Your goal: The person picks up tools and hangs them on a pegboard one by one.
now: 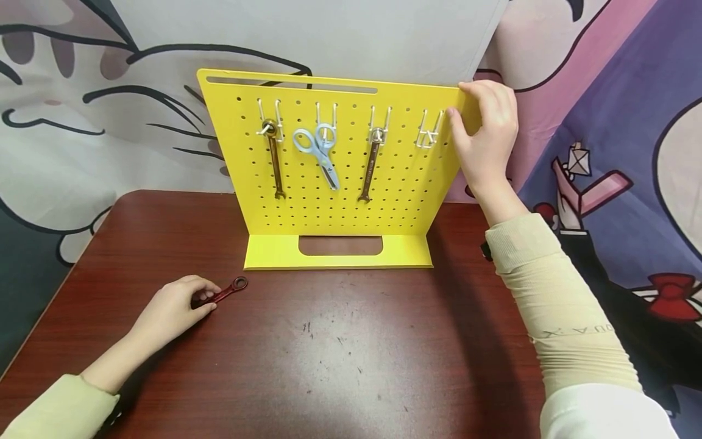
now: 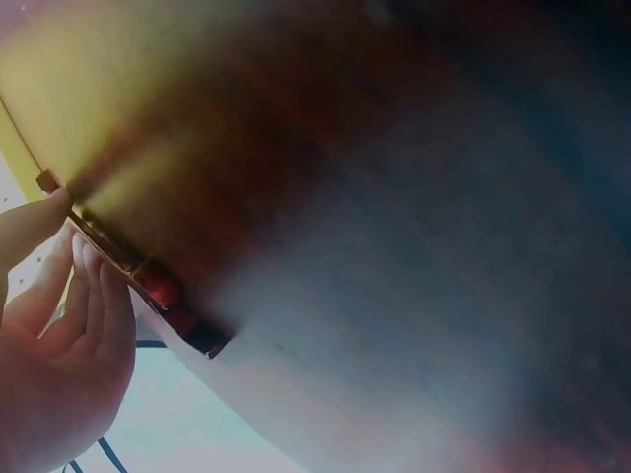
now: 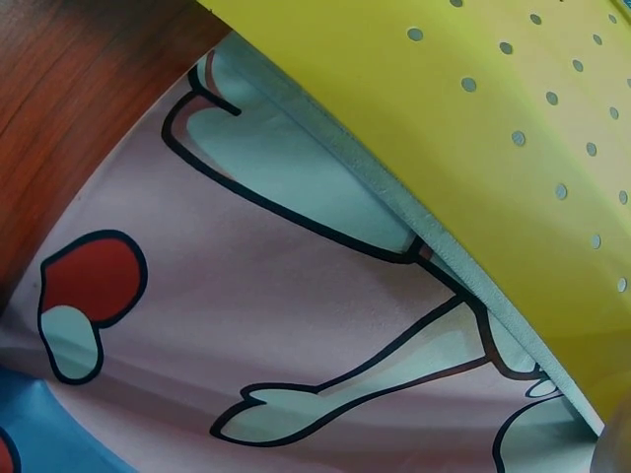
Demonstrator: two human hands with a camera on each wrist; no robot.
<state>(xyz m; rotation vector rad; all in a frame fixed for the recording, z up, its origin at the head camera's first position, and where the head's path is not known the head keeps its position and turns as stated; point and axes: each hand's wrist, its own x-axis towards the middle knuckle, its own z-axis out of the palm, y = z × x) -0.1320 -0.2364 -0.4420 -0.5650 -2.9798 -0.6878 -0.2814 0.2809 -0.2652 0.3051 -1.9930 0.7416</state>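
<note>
My left hand (image 1: 174,306) pinches a dark reddish wrench (image 1: 225,291) between thumb and fingers, low over the table's left side. Its ring end sticks out past the fingertips toward the board. In the left wrist view the same wrench (image 2: 118,258) runs diagonally beside the fingers. At the upper right corner of a yellow pegboard (image 1: 307,213), my right hand (image 1: 488,131) grips the edge, thumb at the front. On the board's white hooks hang a left wrench (image 1: 275,161), light blue scissors (image 1: 320,152) and another wrench (image 1: 370,167). The rightmost hook (image 1: 428,137) bears nothing.
The board stands upright on its yellow base (image 1: 274,253) at the back of a brown table (image 1: 340,353). Behind it hangs a cartoon-printed cloth (image 1: 164,122), which continues along the right side. A small dark object (image 1: 485,250) shows by the right sleeve.
</note>
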